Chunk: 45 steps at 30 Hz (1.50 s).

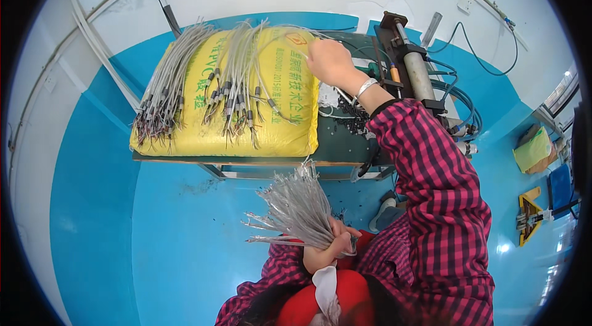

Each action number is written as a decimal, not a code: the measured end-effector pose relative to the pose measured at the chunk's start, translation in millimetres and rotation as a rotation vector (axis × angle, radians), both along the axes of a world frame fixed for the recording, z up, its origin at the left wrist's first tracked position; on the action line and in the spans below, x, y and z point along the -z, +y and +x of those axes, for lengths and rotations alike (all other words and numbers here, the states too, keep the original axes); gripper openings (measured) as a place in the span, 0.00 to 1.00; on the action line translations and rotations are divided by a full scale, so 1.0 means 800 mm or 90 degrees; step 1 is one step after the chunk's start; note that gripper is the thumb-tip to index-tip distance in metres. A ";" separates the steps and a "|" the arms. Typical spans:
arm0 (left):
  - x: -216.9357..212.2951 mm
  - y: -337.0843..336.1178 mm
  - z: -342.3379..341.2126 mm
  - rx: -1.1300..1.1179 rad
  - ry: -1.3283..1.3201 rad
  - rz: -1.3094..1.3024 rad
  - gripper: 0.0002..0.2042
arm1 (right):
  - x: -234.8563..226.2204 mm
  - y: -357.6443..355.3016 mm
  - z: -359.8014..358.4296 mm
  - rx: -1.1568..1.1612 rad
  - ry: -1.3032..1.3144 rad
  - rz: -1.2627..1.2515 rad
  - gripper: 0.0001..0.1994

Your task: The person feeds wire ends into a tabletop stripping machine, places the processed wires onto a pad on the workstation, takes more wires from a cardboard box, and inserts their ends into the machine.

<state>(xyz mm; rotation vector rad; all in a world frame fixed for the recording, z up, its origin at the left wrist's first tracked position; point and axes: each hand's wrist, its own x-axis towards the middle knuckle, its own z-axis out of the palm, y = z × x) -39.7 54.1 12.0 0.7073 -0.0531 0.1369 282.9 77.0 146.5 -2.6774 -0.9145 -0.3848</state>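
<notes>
Low in front of me, my left hand (330, 249) is wrapped round a thick bundle of grey cables (299, 203), their silvery stripped ends fanning up and to the left. My right hand (336, 64) reaches over the right edge of a yellow printed sack (290, 135), fingers closed; a pale cable strand shows at the fingertips, though the fingers partly hide it. Two groups of grey cables lie across the sack: a dense left group (166, 76) and a looser middle group (237, 67). Dark sleeves and bare wire ends hang toward the sack's near side.
The sack rests on a green-topped workbench (345, 150). Small black pieces (354, 119) are scattered right of it. Beyond my right forearm stands a machine with a metal cylinder (419, 76) and blue hoses (472, 110). A yellow frame (528, 215) stands on the floor far right.
</notes>
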 end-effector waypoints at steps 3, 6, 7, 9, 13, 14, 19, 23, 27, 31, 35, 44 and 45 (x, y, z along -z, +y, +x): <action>-0.002 0.000 0.002 0.005 -0.006 0.004 0.08 | 0.001 -0.011 -0.018 -0.022 -0.049 -0.089 0.06; -0.002 -0.002 0.001 -0.002 -0.006 0.010 0.08 | 0.003 -0.021 -0.032 -0.012 -0.066 -0.101 0.05; -0.003 -0.002 0.002 -0.003 -0.007 0.010 0.08 | 0.003 -0.022 -0.032 -0.013 -0.067 -0.101 0.05; -0.007 -0.003 0.002 0.003 -0.003 0.024 0.08 | 0.005 -0.032 -0.033 0.052 -0.103 0.134 0.05; -0.013 -0.009 0.001 0.010 -0.015 0.051 0.08 | 0.001 -0.028 0.007 0.046 0.037 0.451 0.05; -0.013 -0.012 0.001 0.003 -0.011 0.042 0.08 | -0.004 -0.027 0.009 -0.007 0.144 0.497 0.05; -0.015 -0.017 0.002 -0.001 0.005 0.035 0.08 | -0.028 -0.039 0.012 -0.052 0.273 0.703 0.06; -0.026 -0.011 -0.003 -0.006 0.006 0.076 0.07 | -0.037 -0.063 -0.013 -0.159 0.490 0.850 0.06; -0.025 -0.012 0.011 0.010 0.004 0.108 0.07 | -0.044 -0.149 -0.063 -0.194 0.505 0.910 0.08; -0.029 -0.014 0.010 -0.006 0.008 0.149 0.06 | -0.048 -0.232 -0.107 -0.175 0.484 0.930 0.08; -0.038 -0.034 0.021 0.025 0.006 0.201 0.06 | -0.044 -0.344 -0.152 -0.131 0.410 0.940 0.07; -0.023 -0.054 0.039 -0.017 -0.084 0.300 0.04 | 0.014 -0.562 -0.309 0.197 0.074 0.742 0.09; -0.021 -0.058 0.043 0.003 -0.078 0.301 0.04 | 0.029 -0.582 -0.327 0.219 0.073 0.744 0.09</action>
